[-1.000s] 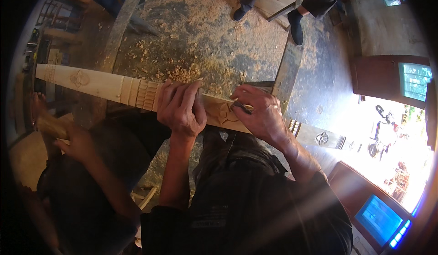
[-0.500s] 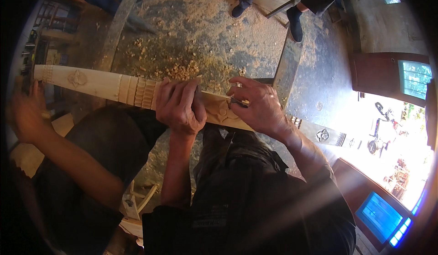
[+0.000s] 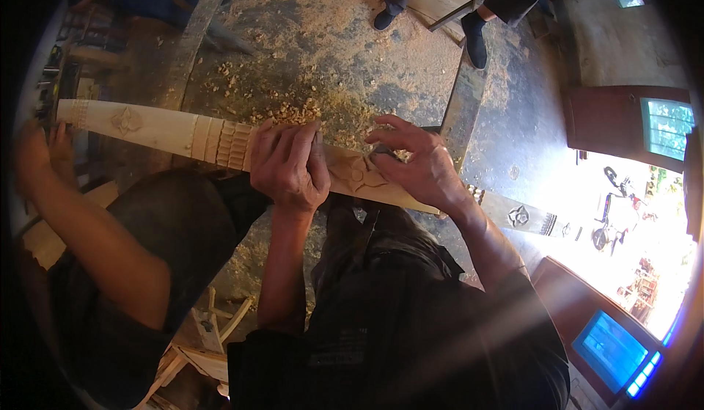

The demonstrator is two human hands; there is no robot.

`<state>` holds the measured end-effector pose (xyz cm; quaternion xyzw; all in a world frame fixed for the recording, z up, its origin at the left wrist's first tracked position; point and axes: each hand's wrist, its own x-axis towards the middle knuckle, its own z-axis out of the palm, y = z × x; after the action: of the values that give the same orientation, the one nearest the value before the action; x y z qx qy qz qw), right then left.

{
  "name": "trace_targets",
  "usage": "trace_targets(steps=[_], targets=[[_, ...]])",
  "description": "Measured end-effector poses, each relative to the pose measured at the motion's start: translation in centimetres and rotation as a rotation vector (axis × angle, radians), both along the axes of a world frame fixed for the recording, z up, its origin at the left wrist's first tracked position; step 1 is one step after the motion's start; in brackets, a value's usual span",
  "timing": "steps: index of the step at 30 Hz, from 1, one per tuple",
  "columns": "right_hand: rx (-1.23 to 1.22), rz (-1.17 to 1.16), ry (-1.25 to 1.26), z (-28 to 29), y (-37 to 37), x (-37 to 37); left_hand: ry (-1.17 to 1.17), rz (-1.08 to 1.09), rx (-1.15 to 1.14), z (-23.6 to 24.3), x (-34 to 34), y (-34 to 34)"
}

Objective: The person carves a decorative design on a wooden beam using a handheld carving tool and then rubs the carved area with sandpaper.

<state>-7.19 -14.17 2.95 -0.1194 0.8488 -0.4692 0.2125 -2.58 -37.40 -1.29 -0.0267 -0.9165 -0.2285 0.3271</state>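
Note:
A long, pale carved wooden post [image 3: 172, 133] lies across in front of me, with ridged bands and flower-like reliefs. My left hand [image 3: 291, 166] is closed over its middle, knuckles up, beside the ridged bands. Just right of it a carved relief [image 3: 357, 174] shows on the post's face. Over the right part of the post, my right hand [image 3: 422, 162] pinches a small dark tool [image 3: 381, 150] between thumb and fingers, other fingers raised. Most of the tool is hidden, so its kind is unclear.
At the left sits another person, whose blurred hand [image 3: 37, 157] is near the post's left end. Wood shavings [image 3: 301, 111] litter the floor beyond. A second carved post [image 3: 506, 210] extends to the right. Another person's shoes [image 3: 475, 42] are at the far side.
My right hand has shifted slightly, its small tool lifted and turned, uncovering more of the relief. My left hand stays put. The neighbour's arm at left has moved.

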Motion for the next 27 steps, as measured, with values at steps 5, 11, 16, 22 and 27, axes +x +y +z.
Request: trace_targets(steps=[5,11,16,22,27], targets=[[0.041,0.022,0.079,-0.6,0.1,1.2,-0.002,0.001,0.023,-0.4,0.0,0.1],[0.115,-0.097,0.168,-1.1,-0.8,2.6,-0.001,-0.017,0.018,-0.2,-0.2,0.1],[0.177,-0.108,0.012,-0.3,-0.9,1.9,-0.020,-0.027,0.009,0.1,-0.2,0.2],[0.145,-0.004,0.000,1.4,-0.8,0.1,-0.010,-0.019,0.010,-0.1,-0.2,0.1],[-0.201,-0.191,-0.114,-1.2,1.0,1.3,0.002,-0.035,0.001,-0.3,-0.1,0.0]])
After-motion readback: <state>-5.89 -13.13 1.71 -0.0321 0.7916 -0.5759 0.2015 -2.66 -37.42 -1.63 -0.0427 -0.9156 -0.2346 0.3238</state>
